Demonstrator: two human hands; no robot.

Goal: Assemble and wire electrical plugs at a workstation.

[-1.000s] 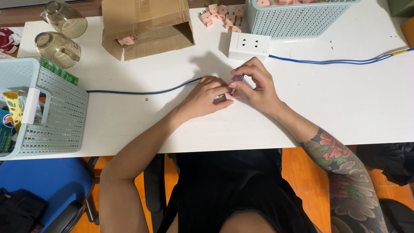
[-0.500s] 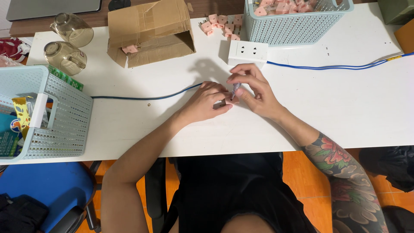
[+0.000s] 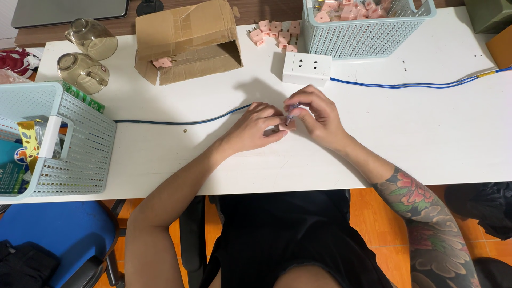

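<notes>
At the white table [image 3: 426,138], both hands are meeting — the left hand [image 3: 255,128] is pinching the thin blue cable [image 3: 176,122], trailing toward nine o'clock, while the right hand [image 3: 314,117] is gripping its small pink plug end [image 3: 289,120] for close fitting.

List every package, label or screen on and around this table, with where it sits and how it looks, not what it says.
Cardboard box: far side of the table, lying open-side forward, brown, a pink plug inside.
Green packet: between the left basket and the lower glass cup, thin, only an edge showing.
Printed packs: inside the pale blue basket at left, yellow and blue.
Laptop: top left, closed, grey; no screen showing.
</notes>
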